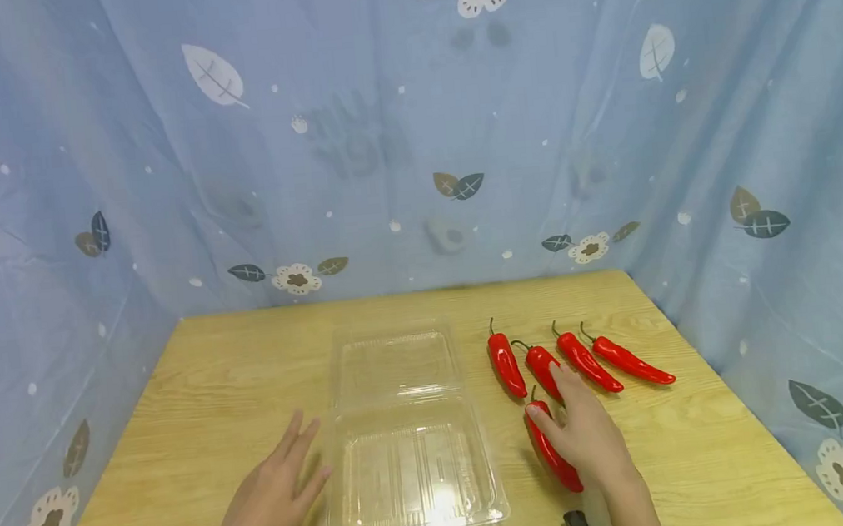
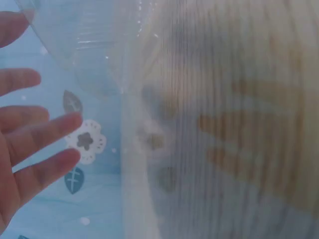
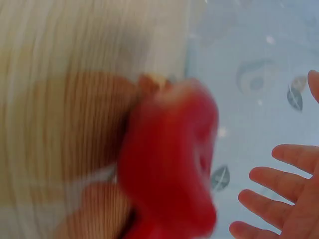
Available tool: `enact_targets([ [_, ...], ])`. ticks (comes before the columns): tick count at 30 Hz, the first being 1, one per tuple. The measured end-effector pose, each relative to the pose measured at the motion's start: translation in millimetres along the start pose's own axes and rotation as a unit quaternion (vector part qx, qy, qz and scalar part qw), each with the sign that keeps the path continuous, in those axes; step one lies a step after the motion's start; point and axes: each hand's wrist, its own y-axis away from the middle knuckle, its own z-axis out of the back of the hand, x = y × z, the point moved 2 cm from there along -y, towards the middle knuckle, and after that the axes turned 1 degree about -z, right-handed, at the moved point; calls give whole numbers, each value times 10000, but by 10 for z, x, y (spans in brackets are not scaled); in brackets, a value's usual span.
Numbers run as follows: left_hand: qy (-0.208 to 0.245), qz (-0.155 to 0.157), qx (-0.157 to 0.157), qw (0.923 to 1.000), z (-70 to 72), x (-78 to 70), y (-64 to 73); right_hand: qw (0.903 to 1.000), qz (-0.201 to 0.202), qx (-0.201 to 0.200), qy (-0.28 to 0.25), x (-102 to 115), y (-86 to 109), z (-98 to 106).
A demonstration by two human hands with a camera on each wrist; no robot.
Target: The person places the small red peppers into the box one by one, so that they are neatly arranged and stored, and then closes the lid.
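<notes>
A clear plastic clamshell box (image 1: 342, 470) lies unfolded on the table, its lid half (image 1: 397, 332) toward the back. Just left of the box hovers my left hand (image 1: 272, 493), fingers spread and nothing in them; the left wrist view shows the box's clear edge (image 2: 89, 55) near the fingertips. Over the chili peppers my right hand (image 1: 590, 432) reaches forward with straight, parted fingers. Its thumb overlaps the nearest red chili pepper (image 1: 559, 464), and its fingers partly cover another chili pepper (image 1: 541, 363). A blurred red chili (image 3: 169, 159) fills the middle of the right wrist view, apart from the fingers (image 3: 269, 209).
More red chili peppers lie on the right: one upright in view (image 1: 506, 364), one slanted (image 1: 588, 361), one farthest right (image 1: 631, 360). The wooden table (image 1: 215, 398) is enclosed by a blue patterned curtain (image 1: 380, 133) at the back and sides.
</notes>
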Motion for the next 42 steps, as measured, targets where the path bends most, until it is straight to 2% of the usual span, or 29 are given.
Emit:
enact_targets([
  [3,423,80,235,9988,4,4,15,9993,-263,46,-270,-77,16,120],
  [5,893,164,461,9948,-2,14,23,9984,-389,89,-393,-150,35,194],
  [7,1444,195,704,9868,-15,28,29,9968,-533,175,-568,-239,66,262],
  [9,2004,153,918,9753,-35,42,37,9945,-703,293,-714,-341,117,316],
  [11,2414,23,1052,9647,-58,54,48,9911,-875,415,-916,-442,187,356],
  [13,2661,-202,1115,9573,-81,59,64,9874,-1012,527,-1100,-535,251,375],
  [16,2829,-397,1102,9520,-114,64,88,9822,-1109,622,-1381,-636,321,372],
  [22,2827,-352,846,9548,-142,87,96,9733,-1186,700,-1834,-745,361,311],
  [26,2942,-523,685,9519,-181,99,68,9661,-1394,813,-2013,-832,366,282],
  [29,2962,-772,558,9504,-204,119,44,9589,-1607,948,-2137,-887,356,253],
  [32,2995,-836,465,9493,-223,148,33,9526,-1767,1060,-2240,-932,340,201],
  [39,3328,-558,679,9389,-256,174,63,9523,-1816,1069,-2208,-1019,312,80],
  [42,3418,-718,646,9348,-284,179,82,9509,-1841,1055,-2255,-1051,295,51],
])
